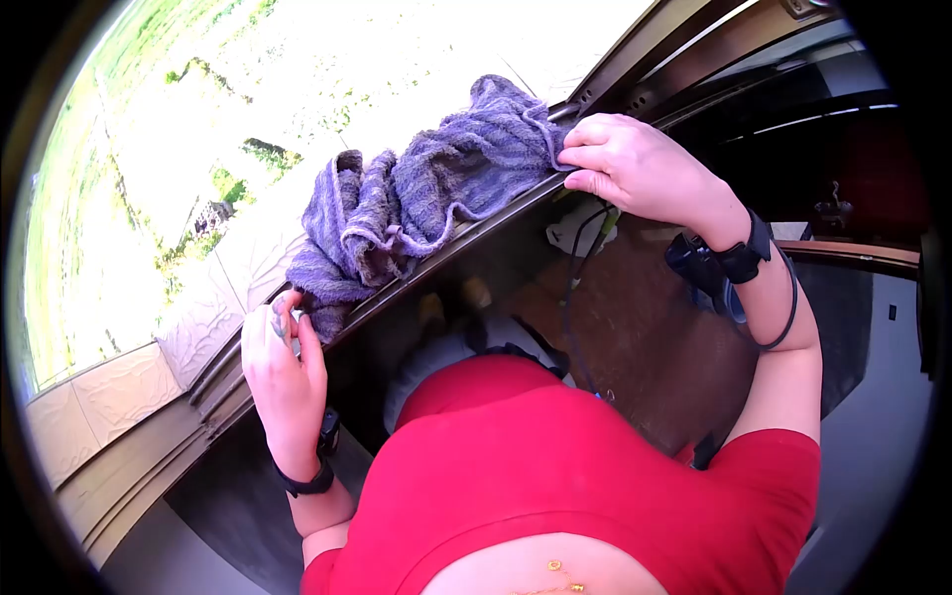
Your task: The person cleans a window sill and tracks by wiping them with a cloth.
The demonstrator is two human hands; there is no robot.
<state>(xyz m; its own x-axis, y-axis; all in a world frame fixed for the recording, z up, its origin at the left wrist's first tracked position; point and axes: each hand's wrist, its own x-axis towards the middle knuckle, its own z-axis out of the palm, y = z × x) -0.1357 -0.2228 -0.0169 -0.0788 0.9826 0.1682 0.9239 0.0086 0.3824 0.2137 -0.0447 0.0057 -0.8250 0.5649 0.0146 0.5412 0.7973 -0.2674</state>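
Note:
A crumpled purple-grey striped towel [446,178] lies draped along the dark window track. At its lower left end, my left hand [283,367] has its thumb and fingers pinched together on the towel's edge. My right hand [645,171] grips the towel's upper right corner between thumb and fingers, just above the track. The middle of the cloth is bunched in folds between the two hands.
The dark window frame [466,243] runs diagonally from lower left to upper right. Outside are pale stone tiles [129,392] and bright greenery. A dark cable [567,317] hangs below the frame near my right arm. Brown floor shows beneath.

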